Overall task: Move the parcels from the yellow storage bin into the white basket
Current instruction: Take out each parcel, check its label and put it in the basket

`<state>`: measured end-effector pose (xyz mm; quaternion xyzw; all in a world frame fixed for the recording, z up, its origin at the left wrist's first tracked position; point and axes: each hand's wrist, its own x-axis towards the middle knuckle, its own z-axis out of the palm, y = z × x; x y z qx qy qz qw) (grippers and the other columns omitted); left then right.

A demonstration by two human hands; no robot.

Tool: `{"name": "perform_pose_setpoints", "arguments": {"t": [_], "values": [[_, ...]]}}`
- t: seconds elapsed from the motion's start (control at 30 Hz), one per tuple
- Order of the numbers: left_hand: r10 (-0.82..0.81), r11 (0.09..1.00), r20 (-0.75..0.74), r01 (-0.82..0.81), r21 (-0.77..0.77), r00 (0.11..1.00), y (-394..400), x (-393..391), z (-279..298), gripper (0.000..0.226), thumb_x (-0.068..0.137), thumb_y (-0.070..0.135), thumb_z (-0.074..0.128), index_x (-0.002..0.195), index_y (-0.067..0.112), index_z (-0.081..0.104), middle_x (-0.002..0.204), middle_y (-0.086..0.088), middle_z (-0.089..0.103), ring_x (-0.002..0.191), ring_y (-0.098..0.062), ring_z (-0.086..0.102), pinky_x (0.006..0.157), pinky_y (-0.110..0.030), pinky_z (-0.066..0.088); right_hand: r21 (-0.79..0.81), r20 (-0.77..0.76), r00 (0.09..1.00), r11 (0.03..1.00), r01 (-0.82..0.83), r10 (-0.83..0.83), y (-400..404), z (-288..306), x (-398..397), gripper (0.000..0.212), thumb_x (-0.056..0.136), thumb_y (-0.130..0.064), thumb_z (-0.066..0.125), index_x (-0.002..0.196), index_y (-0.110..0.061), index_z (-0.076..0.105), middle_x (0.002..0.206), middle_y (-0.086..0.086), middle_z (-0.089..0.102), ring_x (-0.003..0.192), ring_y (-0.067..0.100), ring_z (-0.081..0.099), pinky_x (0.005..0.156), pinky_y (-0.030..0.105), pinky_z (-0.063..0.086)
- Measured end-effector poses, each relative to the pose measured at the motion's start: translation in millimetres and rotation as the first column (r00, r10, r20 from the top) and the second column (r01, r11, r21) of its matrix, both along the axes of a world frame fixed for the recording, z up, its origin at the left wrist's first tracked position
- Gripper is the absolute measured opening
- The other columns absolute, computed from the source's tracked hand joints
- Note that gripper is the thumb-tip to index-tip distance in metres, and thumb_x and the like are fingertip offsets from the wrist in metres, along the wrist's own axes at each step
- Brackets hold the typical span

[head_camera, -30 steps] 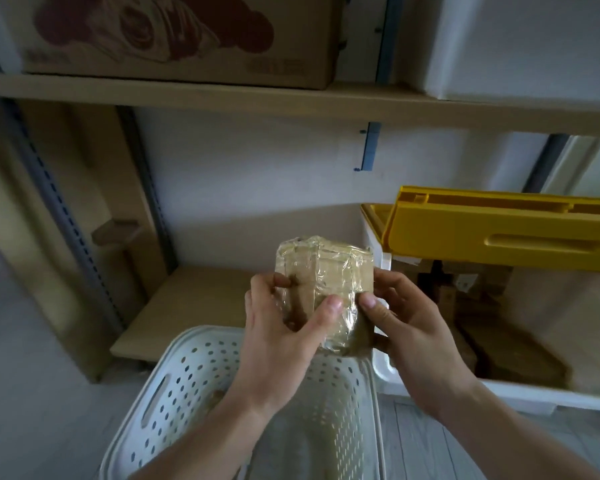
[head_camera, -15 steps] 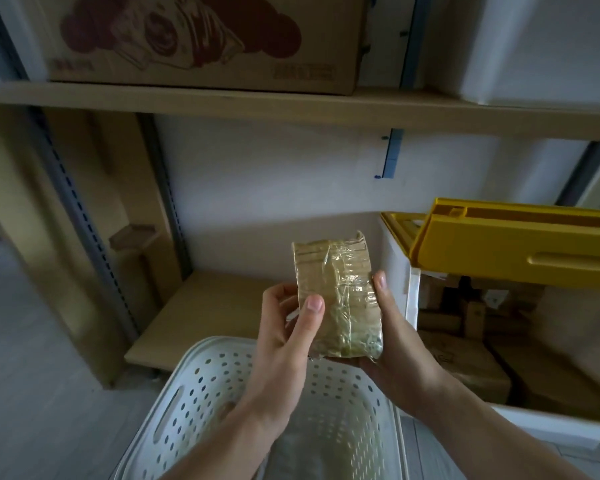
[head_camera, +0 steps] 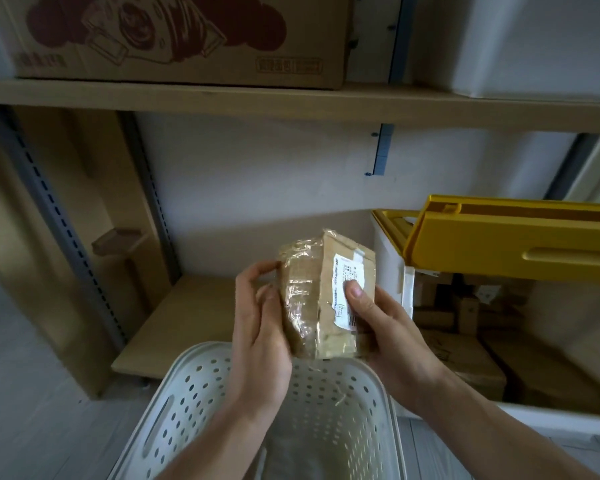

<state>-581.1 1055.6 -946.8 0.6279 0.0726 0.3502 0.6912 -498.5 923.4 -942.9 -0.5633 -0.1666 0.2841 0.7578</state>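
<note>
Head view, looking down past my forearms: I have one parcel (head_camera: 321, 299) up between both hands, held above the far rim of the white basket (head_camera: 201, 386). My left hand (head_camera: 260, 337) wraps the parcel's left edge, fingers curled behind it and thumb at the front. My right hand (head_camera: 392, 334) cups it from below and the right, with the thumb pressing on the white shipping label (head_camera: 347, 289).

As I judge it, this is the carry step of a single transfer: the parcel is out of the yellow storage bin (head_camera: 513, 237) and not yet in the basket. The next move calls for lowering it straight down and nearer to me, past the rim, then letting both hands loosen. The wrapping is glossy tape over brown card (probably slick), so I would keep the grip until it is low inside.

More brown parcels (head_camera: 465, 327) lie in the open bin at the right, under its raised yellow lid, so plenty of the job looks to be left. Something pale lies at the basket's bottom, though I cannot tell what.

On writing: the label has small printed lines and what looks like a barcode at its lower end, none of it legible. The cardboard box (head_camera: 174, 36) on the upper shelf (head_camera: 222, 98) carries a dark red drawing and blocks of print too blurred to read.
</note>
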Motion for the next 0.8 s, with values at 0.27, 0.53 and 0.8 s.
{"name": "perform_pose_setpoints", "arguments": {"t": [0.27,0.53,0.8], "values": [[-0.025,1.000,-0.005,0.025,0.010,1.000,7.2,-6.3,1.4,0.031,0.087,0.060,0.055,0.097,0.031,0.054,0.094,-0.002,0.069,0.087,-0.023,0.069,0.077,-0.042,0.059,0.039,0.045,0.982,0.982,0.184,-0.186,-6.6,10.3,-0.9,0.068,0.068,-0.035,0.085,0.128,-0.015,0.060,0.110,0.019,0.074,0.098,0.033,0.075,0.080,0.046,0.061],[-0.010,0.997,-0.055,0.015,0.077,0.998,9.0,-10.0,3.5,0.049,0.078,0.060,0.062,0.106,0.020,0.055,0.105,-0.002,0.073,0.094,-0.019,0.072,0.082,-0.051,0.059,0.034,0.124,0.971,0.979,0.201,-0.203,-14.7,13.5,-6.8,0.055,0.067,-0.030,0.077,0.120,-0.018,0.063,0.098,0.015,0.075,0.081,0.022,0.076,0.060,0.029,0.059],[0.044,0.998,0.042,-0.042,-0.048,0.998,-2.0,-4.9,0.6,0.037,0.093,0.039,0.048,0.128,0.032,0.039,0.112,0.003,0.071,0.107,-0.021,0.071,0.081,-0.038,0.062,-0.141,0.096,0.993,0.987,0.079,-0.066,-16.0,10.0,-14.1,0.079,0.064,-0.053,0.084,0.134,-0.038,0.049,0.118,0.007,0.071,0.102,0.023,0.074,0.074,0.035,0.059]]}}
